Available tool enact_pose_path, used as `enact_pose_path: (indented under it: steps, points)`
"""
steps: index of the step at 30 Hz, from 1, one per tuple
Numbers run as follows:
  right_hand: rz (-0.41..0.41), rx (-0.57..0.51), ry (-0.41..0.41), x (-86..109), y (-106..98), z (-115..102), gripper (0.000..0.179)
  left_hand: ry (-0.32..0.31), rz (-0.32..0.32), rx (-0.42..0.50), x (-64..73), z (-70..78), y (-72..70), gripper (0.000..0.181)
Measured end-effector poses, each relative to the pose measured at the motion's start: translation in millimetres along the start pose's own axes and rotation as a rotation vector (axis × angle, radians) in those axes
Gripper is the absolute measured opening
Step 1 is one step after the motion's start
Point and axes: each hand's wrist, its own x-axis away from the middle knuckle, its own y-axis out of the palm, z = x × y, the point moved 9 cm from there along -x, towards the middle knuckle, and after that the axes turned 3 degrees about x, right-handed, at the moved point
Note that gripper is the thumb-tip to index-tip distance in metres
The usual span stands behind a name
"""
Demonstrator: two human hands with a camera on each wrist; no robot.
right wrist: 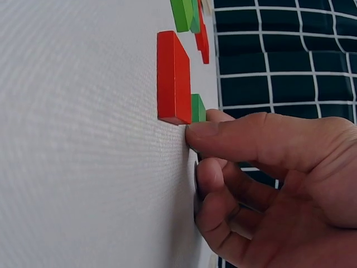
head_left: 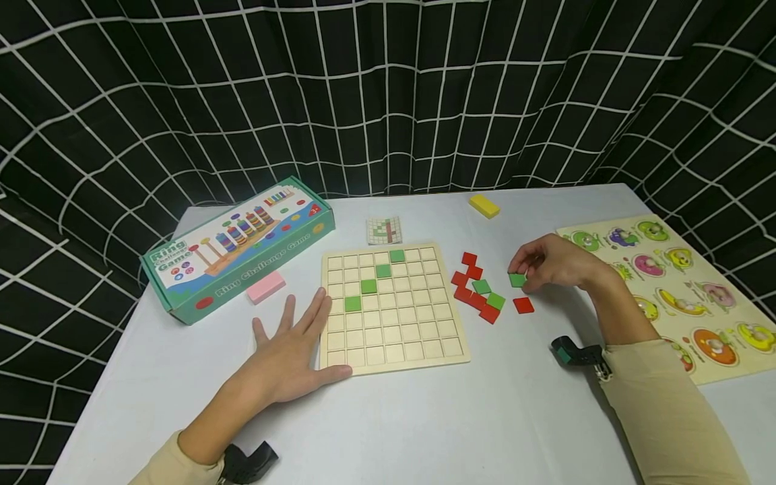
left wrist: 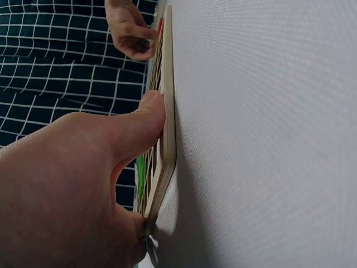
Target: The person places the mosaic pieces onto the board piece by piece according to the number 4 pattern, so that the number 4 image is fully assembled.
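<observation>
A wooden grid board (head_left: 394, 355) lies in the middle of the table, with several green square tiles (head_left: 369, 287) in a diagonal run of its cells. My left hand (head_left: 289, 357) rests at the board's left edge, fingers straight and spread, the thumb (left wrist: 146, 120) over its near left corner. To the right of the board, my right hand (head_left: 554, 261) pinches a green tile (head_left: 517, 280) between thumb and fingers, close over the table. Just nearer to me lies a red tile (head_left: 523, 306), large in the right wrist view. A loose cluster of red tiles (head_left: 490, 314) and green tiles (head_left: 496, 301) lies between board and hand.
Behind the board lies a small pattern card (head_left: 384, 230). A Ring Challenge Game box (head_left: 242, 246) and a pink block (head_left: 266, 287) are at the left. A yellow block (head_left: 484, 206) sits at the back; a fruit puzzle board (head_left: 673, 289) lies under the right forearm's side.
</observation>
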Motion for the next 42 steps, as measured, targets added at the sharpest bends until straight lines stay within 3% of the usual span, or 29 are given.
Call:
enact_pose_path:
  steps: [13,42]
  points:
    - [0.041,0.025,-0.023,0.5,-1.8,-4.5,0.034,-0.001,-0.004,0.009,1.3,-1.2,0.3,0.117]
    - [0.084,-0.044,0.033,1.1,-6.8,-1.4,0.039,-0.004,-0.009,0.008,0.3,0.4,0.4,0.118]
